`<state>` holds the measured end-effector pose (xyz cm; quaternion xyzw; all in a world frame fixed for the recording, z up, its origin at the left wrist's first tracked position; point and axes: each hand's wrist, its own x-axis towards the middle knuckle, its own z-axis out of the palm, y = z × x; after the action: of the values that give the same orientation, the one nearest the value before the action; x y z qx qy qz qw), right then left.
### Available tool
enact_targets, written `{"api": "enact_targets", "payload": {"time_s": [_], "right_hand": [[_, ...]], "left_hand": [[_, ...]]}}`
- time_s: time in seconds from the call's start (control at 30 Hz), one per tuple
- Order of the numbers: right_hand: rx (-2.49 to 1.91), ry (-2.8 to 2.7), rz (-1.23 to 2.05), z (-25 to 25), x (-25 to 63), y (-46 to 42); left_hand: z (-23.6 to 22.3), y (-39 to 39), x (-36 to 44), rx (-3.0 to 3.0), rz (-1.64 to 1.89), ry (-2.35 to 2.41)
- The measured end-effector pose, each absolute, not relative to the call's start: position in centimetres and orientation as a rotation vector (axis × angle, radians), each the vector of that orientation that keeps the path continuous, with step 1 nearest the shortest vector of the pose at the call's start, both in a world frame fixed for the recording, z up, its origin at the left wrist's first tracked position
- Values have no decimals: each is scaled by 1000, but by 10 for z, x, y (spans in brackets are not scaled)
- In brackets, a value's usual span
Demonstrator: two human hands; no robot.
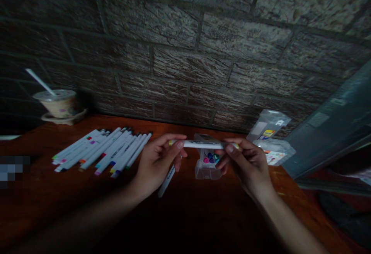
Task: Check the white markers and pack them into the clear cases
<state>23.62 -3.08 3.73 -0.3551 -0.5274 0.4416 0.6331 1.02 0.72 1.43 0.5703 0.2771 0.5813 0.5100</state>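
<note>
A white marker (203, 144) with yellow ends is held level between both hands above the brown table (185, 211). My left hand (158, 163) pinches its left end; my right hand (246, 161) pinches its right end. A second white marker (166, 181) hangs down from under my left hand, which seems to hold it too. Below the held marker stands a small clear plastic case (206, 165) with coloured markers inside. A row of several white markers (107, 151) with coloured caps lies on the table to the left.
A lidded drink cup with a straw (59, 103) stands on a coaster at the far left. Clear plastic packets (271, 136) lie at the right by a grey-blue panel (333, 130). A dark brick wall (185, 53) runs directly behind the table.
</note>
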Motion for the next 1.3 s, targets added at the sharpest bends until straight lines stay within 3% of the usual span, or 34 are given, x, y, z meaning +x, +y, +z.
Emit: {"api": "enact_targets", "payload": {"time_s": [0.4, 1.3], "right_hand": [[-938, -1293, 842, 32, 227, -34], [-809, -1166, 1101, 42, 233, -33]], "left_hand": [[19, 4, 12, 1410, 1359, 733], [17, 7, 9, 1138, 1359, 558]]}}
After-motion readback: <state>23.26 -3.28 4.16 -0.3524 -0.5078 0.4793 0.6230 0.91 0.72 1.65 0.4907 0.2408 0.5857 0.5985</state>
